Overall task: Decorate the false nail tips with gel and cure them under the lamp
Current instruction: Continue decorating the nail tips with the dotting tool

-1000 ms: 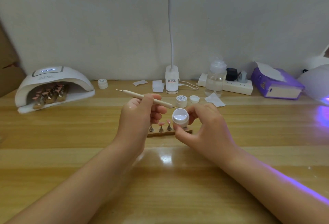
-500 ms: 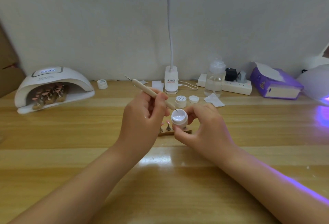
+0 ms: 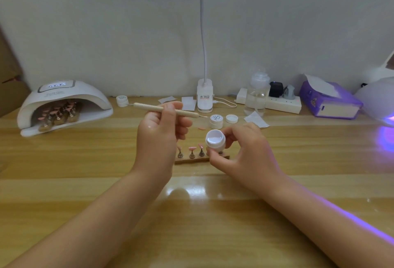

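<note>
My left hand [image 3: 158, 133] pinches a cream dotting tool [image 3: 166, 109], held almost level with its fine tip pointing right, above and left of the jar. My right hand [image 3: 245, 150] holds a small open white gel jar [image 3: 215, 139] tilted toward me, with white gel showing inside. Just below the hands, a wooden strip holder [image 3: 191, 159] carries pink false nail tips [image 3: 192, 148] on small stands; its right end is hidden by my right hand. A white curing lamp [image 3: 64, 101] at the far left shelters another rack of pink tips [image 3: 57, 113].
A desk lamp base [image 3: 205, 97] stands at the back centre. Another white jar [image 3: 216, 121] and a loose lid [image 3: 231, 119] sit behind my hands; a third jar [image 3: 122, 100] is near the curing lamp. A clear bottle [image 3: 257, 95], power strip [image 3: 283, 102], purple tissue box [image 3: 329, 101] lie right.
The tool's tip was dipped in the jar half a second ago; my left hand has lifted it out and levelled it. The jar has tilted slightly and moved little.
</note>
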A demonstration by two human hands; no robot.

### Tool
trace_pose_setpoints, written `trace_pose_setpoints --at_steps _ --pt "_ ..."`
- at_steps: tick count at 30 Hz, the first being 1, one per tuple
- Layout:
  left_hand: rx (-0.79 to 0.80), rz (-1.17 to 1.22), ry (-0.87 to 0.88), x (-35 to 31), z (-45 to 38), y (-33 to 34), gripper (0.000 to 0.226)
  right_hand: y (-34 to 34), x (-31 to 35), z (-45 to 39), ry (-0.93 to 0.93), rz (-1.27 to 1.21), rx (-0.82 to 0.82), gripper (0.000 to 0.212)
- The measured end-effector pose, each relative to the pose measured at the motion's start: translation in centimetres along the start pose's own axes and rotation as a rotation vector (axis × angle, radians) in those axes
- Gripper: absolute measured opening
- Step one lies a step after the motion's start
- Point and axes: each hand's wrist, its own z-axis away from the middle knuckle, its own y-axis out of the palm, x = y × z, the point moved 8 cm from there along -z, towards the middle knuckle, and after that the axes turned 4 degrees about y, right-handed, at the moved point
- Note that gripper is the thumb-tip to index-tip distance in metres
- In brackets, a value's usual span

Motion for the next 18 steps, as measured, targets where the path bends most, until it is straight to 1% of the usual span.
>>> trace_pose_setpoints --at_steps 3,6,10,14,18 --pt "-0.041 0.222 -0.202 1.4 -0.4 -0.2 0.023 -0.5 -0.4 -0.3 0.017 -0.010 -0.019 0.030" --pt "-0.062 0.326 -0.287 2.1 -0.5 -0.2 0.025 -1.1 -1.6 -0.9 0.062 0.000 -0.056 0.027" --pt "-0.078 0.382 -0.339 2.7 -0.5 -0.2 0.027 -2.0 -4.3 -1.9 0.174 0.045 -0.066 0.031" --pt "-0.081 0.362 -0.343 3.0 -0.4 -0.3 0.027 -1.9 -7.6 -2.3 0.328 0.144 0.001 0.034" --pt "-0.085 0.312 -0.305 2.9 -0.4 -0.4 0.023 -1.0 -9.5 -1.9 0.403 0.309 0.080 0.040"
